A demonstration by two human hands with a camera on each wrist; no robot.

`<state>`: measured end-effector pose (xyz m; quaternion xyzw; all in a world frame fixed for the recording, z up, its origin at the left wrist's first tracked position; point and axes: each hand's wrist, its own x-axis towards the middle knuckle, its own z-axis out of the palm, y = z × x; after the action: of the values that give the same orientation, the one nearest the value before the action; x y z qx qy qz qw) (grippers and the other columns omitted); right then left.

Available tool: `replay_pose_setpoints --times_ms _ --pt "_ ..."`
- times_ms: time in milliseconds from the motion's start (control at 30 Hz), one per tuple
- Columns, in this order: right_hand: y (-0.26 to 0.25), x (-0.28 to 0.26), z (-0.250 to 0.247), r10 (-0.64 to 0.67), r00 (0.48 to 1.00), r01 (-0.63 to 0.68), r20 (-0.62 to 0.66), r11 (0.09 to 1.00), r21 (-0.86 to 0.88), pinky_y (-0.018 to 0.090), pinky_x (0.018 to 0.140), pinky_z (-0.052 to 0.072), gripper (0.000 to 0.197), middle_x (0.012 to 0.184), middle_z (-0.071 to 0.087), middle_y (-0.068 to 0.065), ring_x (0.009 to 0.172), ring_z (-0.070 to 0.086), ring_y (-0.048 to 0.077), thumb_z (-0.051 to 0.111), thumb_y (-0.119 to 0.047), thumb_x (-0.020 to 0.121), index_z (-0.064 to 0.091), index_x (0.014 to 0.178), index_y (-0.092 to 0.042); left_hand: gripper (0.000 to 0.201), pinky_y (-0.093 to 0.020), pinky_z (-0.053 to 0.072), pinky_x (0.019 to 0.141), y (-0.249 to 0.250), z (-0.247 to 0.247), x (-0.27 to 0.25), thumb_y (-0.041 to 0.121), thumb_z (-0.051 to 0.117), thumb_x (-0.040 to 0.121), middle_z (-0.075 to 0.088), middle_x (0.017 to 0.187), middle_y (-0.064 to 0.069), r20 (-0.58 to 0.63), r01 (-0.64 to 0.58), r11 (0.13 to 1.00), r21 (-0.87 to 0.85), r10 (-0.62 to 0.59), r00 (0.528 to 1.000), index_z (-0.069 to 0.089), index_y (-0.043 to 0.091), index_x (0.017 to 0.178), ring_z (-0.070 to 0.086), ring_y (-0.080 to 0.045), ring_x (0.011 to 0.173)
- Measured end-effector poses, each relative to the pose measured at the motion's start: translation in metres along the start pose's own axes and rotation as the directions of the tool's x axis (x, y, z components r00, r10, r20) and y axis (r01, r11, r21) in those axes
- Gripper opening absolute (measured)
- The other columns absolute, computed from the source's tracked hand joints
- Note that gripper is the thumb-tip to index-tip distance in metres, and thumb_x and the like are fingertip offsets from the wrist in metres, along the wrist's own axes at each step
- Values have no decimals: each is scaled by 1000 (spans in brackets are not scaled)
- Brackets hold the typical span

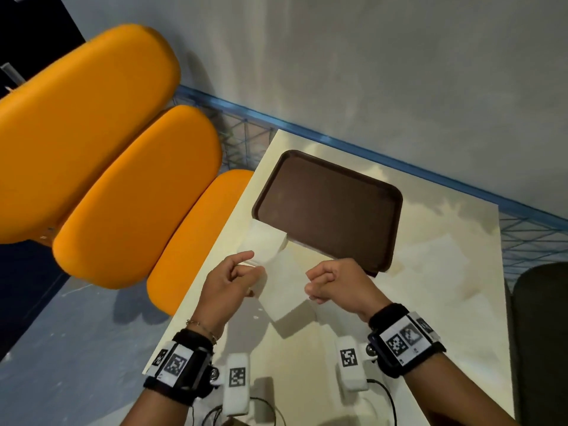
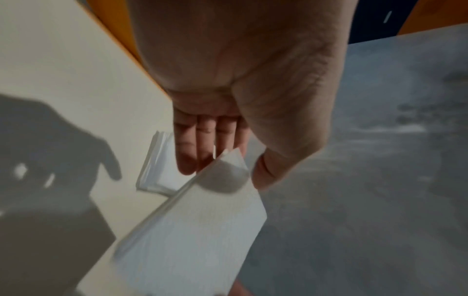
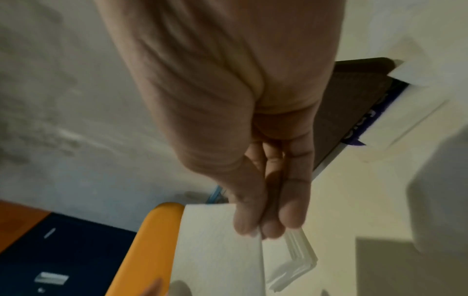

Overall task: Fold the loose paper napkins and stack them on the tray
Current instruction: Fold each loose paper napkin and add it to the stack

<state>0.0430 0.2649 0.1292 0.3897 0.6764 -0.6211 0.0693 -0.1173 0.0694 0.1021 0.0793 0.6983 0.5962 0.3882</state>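
I have one white paper napkin [image 1: 284,290] lifted above the cream table [image 1: 430,272], stretched between my two hands just on the near side of the tray. It looks flat and matte with a faint woven texture, and in the left wrist view [image 2: 192,236] its held corner curls up slightly. My left hand [image 1: 229,282] pinches that corner between thumb and curled fingers [image 2: 192,148], forefinger sticking out past the edge. My right hand [image 1: 333,281] is closed in a pinch on the opposite edge, thumb against fingertips [image 3: 291,218] in the right wrist view. Below the held sheet, a small stack of napkins [image 1: 267,241] lies on the table, touching the tray's near left corner; from the wrists I can see its layered edges [image 3: 296,260]. The brown tray [image 1: 329,207] sits farther back on the table, its textured floor bare where I can see it. To the left, orange padded seats [image 1: 92,142] run along the table edge, and a dark chair [image 1: 541,333] stands at the right. The held napkin and my hands hide part of the stack from the head camera.
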Motion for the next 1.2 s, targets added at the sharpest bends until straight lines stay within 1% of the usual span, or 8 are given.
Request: replay_pose_setpoints --times_ms 133,233,367,433,533,700,933,1200 --pt "-17 23 7 -2 988 40 152 967 -251 29 73 63 20 86 80 11 71 72 15 82 -4 88 80 107 -10 61 -38 58 83 -4 -15 29 71 84 69 74 96 2 200 -42 915 401 -42 979 72 37 119 69 -15 89" --pt "-23 40 12 -20 985 69 171 955 -288 39 87 62 16 92 81 0 87 77 17 85 -21 87 81 102 -23 38 -45 58 71 -4 -8 44 56 84 80 77 84 1 215 -60 896 440 -40 976 78 19 89 71 -25 78" --pt "-15 61 22 70 982 -69 176 998 -16 36 88 58 19 79 77 -11 78 71 8 87 -29 87 75 99 -19 16 -41 64 83 -7 5 55 33 81 90 81 95 4 9 96 992 80 -97 995 80 22 101 77 -25 93" --pt "-5 76 28 111 984 -122 137 990 72 41 95 60 17 96 82 3 87 74 15 84 -26 90 78 100 -13 18 -47 64 88 -15 6 63 33 81 91 81 99 1 -78 185 981 -56 -189 979 79 22 105 77 -27 97" --pt "7 100 36 167 986 -162 -2 959 232 34 82 64 16 97 81 9 77 75 11 77 -17 97 76 109 -7 13 -38 65 74 -25 4 78 25 80 92 80 97 -4 -169 258 958 -128 -278 946 79 18 103 75 -26 91" --pt "8 135 50 203 957 -124 -209 933 339 24 63 58 21 95 82 7 79 77 15 81 -14 94 75 113 -11 4 -30 57 74 -36 -9 104 27 83 85 79 80 4 -254 222 962 158 -177 951 82 24 88 72 -20 80" --pt "19 172 57 98 929 -67 -357 993 99 38 80 67 20 93 78 2 76 75 19 88 -18 84 78 99 -26 3 -26 54 80 -45 -17 132 25 85 85 78 86 11 -292 186 929 319 -91 952 82 25 84 72 -13 89" --pt "33 193 64 61 906 -58 -420 998 19 51 82 64 17 74 74 -21 105 68 32 91 -35 74 76 81 -36 6 -19 47 68 -56 -17 141 29 82 88 75 85 12 -314 193 892 409 -61 948 82 23 90 66 -7 84"
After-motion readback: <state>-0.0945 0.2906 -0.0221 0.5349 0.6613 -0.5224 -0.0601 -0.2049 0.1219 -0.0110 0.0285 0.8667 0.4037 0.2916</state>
